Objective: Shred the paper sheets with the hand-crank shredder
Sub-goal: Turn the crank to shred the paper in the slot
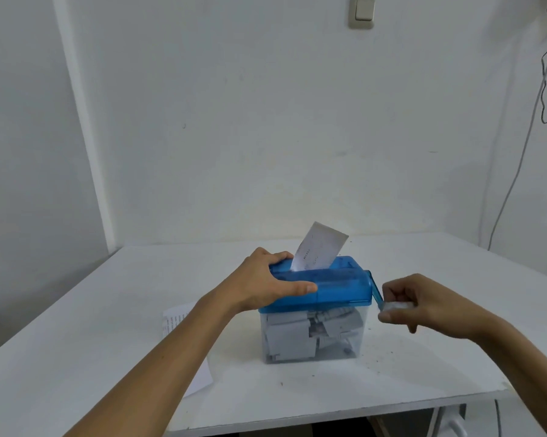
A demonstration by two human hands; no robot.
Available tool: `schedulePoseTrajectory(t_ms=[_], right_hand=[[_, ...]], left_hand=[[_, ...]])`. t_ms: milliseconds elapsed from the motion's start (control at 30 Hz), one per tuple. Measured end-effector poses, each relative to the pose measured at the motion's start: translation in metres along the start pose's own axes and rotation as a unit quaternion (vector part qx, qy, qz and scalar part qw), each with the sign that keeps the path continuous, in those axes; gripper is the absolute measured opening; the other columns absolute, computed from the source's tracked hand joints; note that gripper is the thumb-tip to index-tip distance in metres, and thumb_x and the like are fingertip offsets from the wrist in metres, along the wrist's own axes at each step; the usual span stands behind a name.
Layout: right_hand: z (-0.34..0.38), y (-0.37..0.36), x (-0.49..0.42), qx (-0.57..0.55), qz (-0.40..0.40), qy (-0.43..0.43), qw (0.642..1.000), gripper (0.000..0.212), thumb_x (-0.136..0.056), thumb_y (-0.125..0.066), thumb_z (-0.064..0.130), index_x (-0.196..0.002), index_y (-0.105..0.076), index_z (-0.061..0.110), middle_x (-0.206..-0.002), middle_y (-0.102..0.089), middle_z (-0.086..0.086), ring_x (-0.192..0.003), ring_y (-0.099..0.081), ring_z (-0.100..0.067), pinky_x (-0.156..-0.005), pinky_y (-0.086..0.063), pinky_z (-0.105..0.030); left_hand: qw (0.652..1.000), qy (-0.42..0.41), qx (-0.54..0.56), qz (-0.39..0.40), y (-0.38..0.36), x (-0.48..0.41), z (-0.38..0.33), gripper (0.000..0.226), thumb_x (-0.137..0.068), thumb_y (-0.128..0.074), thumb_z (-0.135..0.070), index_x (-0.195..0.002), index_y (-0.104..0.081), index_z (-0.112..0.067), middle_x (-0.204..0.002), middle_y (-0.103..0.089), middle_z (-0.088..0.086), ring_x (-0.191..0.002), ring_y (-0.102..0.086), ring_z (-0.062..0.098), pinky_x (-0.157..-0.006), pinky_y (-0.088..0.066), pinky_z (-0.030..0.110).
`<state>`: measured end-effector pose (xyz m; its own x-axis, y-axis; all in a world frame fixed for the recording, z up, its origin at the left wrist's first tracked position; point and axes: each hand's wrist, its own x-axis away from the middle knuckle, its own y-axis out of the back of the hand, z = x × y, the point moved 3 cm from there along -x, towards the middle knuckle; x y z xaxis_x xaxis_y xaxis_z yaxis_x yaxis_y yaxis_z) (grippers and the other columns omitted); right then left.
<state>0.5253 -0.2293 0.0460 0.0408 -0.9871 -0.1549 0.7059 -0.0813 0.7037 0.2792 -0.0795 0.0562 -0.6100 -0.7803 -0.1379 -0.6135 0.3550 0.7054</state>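
CRANK TIME: A person's left hand (266, 279) grips the blue lid of a hand-crank shredder (338, 285) at the centre of the frame, fingers curled over its far edge and thumb along the front. The right hand (423, 305) pinches the pale knob of the crank (376, 294) at the lid's right end. A printed sheet (319, 247) stands in the slot, leaning to the right. Fed askew like this, it could bunch against one side and jam the cutters. A hard pull on the crank might also tip or skid the light box across the smooth white table (423, 373) if the bracing hand slackens. The clear bin (313, 339) below looks well filled with grey strips, which may back up into the blades. The lid is glossy translucent plastic with rounded corners; the bin is a see-through, straight-walled box. More paper sheets (175, 320) lie flat at lower left, partly under the forearm, and dark specks dot the tabletop at right.
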Motion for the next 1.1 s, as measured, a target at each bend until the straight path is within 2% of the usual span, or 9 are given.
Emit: schedulePoseTrajectory(t_ms=[233,367,533,600,700,800,900,1000,1100], right_hand=[[0.028,0.021,-0.016,-0.138,-0.080,0.026,0.987,0.048,-0.087,-0.067,0.049,-0.056,-0.063,0.013,-0.055,-0.047,-0.006,-0.054,-0.043,-0.019,-0.054,-0.045,-0.029],[0.036,0.038,-0.043,-0.019,-0.221,-0.013,0.975,0.041,-0.092,-0.062,0.040,-0.063,-0.071,0.012,-0.059,-0.067,-0.005,-0.050,-0.056,-0.014,-0.051,-0.052,-0.024],[0.036,0.050,-0.074,0.048,-0.279,-0.017,0.959,0.034,-0.095,-0.063,0.038,-0.074,-0.066,0.012,-0.064,-0.069,0.004,-0.048,-0.058,-0.001,-0.045,-0.046,-0.018],[0.032,0.045,-0.090,0.070,-0.265,-0.033,0.961,0.033,-0.096,-0.063,0.037,-0.077,-0.063,0.010,-0.067,-0.068,0.002,-0.047,-0.059,0.000,-0.046,-0.042,-0.013],[0.000,0.011,-0.106,0.116,-0.167,-0.144,0.968,0.038,-0.098,-0.060,0.029,-0.067,-0.056,0.007,-0.061,-0.059,0.000,-0.049,-0.053,-0.011,-0.040,-0.035,-0.009],[-0.030,-0.015,-0.101,0.127,-0.163,-0.191,0.960,0.032,-0.097,-0.060,0.016,-0.066,-0.056,0.010,-0.063,-0.057,0.000,-0.056,-0.056,-0.013,-0.044,-0.036,-0.011],[-0.031,-0.018,-0.089,0.139,-0.216,-0.162,0.953,0.034,-0.098,-0.059,0.024,-0.066,-0.056,0.013,-0.062,-0.059,0.001,-0.054,-0.055,-0.010,-0.048,-0.039,-0.016],[-0.034,-0.023,-0.080,0.185,-0.261,-0.119,0.940,0.023,-0.096,-0.063,0.024,-0.076,-0.060,0.013,-0.070,-0.064,0.001,-0.066,-0.062,-0.019,-0.061,-0.052,-0.027],[-0.045,-0.042,-0.059,0.091,-0.291,-0.018,0.952,0.007,-0.098,-0.058,0.015,-0.097,-0.061,0.021,-0.093,-0.065,0.008,-0.086,-0.063,-0.015,-0.077,-0.055,-0.032]], left_hand=[[0.999,-0.008,-0.011,0.035,0.002,-0.003,-0.002,0.096,-0.067,-0.076,-0.068,-0.150,-0.040,-0.034,-0.123,-0.041,-0.011,-0.114,-0.046,0.010,-0.090,-0.043,0.027],[0.998,-0.015,-0.036,0.041,0.003,-0.005,-0.006,0.090,-0.072,-0.074,-0.066,-0.149,-0.041,-0.033,-0.123,-0.042,-0.006,-0.115,-0.048,0.015,-0.087,-0.046,0.027],[0.998,-0.014,-0.044,0.044,0.005,-0.005,-0.007,0.093,-0.069,-0.076,-0.067,-0.148,-0.041,-0.032,-0.125,-0.043,-0.008,-0.115,-0.050,0.014,-0.088,-0.052,0.029],[0.998,-0.014,-0.039,0.050,0.006,-0.004,-0.008,0.092,-0.069,-0.076,-0.066,-0.147,-0.041,-0.033,-0.126,-0.043,-0.009,-0.117,-0.049,0.013,-0.091,-0.053,0.031],[0.998,-0.021,-0.034,0.055,0.003,-0.002,-0.007,0.094,-0.065,-0.074,-0.069,-0.147,-0.042,-0.035,-0.123,-0.043,-0.012,-0.116,-0.048,0.013,-0.095,-0.052,0.032],[0.997,-0.028,-0.046,0.055,0.003,0.000,-0.010,0.094,-0.065,-0.071,-0.072,-0.147,-0.041,-0.036,-0.124,-0.041,-0.010,-0.118,-0.047,0.013,-0.097,-0.051,0.033],[0.990,-0.036,-0.118,0.068,0.009,-0.001,-0.018,0.083,-0.077,-0.069,-0.069,-0.147,-0.041,-0.036,-0.131,-0.042,-0.009,-0.121,-0.047,0.014,-0.098,-0.049,0.033],[0.976,-0.045,-0.202,0.066,0.008,-0.009,-0.033,0.079,-0.078,-0.065,-0.072,-0.140,-0.045,-0.029,-0.136,-0.047,-0.007,-0.118,-0.049,0.016,-0.100,-0.048,0.039],[0.979,-0.017,-0.194,0.060,-0.003,-0.014,-0.038,0.086,-0.066,-0.059,-0.088,-0.128,-0.045,-0.031,-0.125,-0.056,-0.010,-0.106,-0.057,0.014,-0.093,-0.053,0.040]])
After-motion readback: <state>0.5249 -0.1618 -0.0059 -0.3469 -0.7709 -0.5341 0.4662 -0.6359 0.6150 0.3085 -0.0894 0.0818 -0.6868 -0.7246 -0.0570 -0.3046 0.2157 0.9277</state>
